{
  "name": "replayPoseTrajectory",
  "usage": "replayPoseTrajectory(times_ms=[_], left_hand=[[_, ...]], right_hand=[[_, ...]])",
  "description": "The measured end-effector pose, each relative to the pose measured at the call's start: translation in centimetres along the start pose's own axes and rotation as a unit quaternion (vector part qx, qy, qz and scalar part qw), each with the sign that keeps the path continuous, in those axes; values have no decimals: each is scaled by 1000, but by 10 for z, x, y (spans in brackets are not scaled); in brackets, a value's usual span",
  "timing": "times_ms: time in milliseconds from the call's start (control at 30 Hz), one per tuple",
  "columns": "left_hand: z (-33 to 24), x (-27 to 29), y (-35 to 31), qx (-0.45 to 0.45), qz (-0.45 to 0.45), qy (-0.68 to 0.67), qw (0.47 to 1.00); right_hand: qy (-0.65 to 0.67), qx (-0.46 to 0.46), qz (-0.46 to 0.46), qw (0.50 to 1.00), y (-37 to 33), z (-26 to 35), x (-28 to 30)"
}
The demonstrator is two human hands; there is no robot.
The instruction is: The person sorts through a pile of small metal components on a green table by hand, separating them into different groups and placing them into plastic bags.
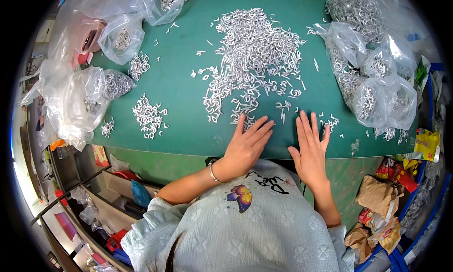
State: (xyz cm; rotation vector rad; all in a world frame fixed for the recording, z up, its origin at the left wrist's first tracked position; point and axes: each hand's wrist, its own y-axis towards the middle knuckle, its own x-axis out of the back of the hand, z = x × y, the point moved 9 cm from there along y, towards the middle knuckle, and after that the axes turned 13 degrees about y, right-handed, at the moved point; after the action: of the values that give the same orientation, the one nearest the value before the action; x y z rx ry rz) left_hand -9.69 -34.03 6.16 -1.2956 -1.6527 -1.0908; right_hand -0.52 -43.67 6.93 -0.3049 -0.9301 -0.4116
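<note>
My left hand [246, 147] lies palm down at the near edge of the green tabletop [184, 73], fingers stretched and spread. Its thumb and index finger reach the near end of a large heap of small silvery curved pieces [257, 45], with some straight ones among them. To its right, my right hand [311, 148] is also flat and open, fingers pointing away from me. Beside its little finger is a small cluster of the same pieces [331, 123]. A few pieces [283, 107] sit between the two hands, just beyond the fingertips. Neither hand visibly holds anything.
Smaller piles [149, 116] of these pieces lie on the left, near clear plastic bags [71, 102]. More filled bags [363, 69] crowd the right side. Below the table are open drawers [111, 187] on the left and crumpled paper bags [380, 196] on the right.
</note>
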Motion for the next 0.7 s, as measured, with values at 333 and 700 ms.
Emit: replayPoseTrajectory(times_ms=[333,700], left_hand=[[6,13,-1,53,-40,-49,997],[11,14,17,63,-67,-38,995]], right_hand=[[-26,3,3,1000,13,-3,-6],[-29,-53,-28,998,-5,-12,-4]])
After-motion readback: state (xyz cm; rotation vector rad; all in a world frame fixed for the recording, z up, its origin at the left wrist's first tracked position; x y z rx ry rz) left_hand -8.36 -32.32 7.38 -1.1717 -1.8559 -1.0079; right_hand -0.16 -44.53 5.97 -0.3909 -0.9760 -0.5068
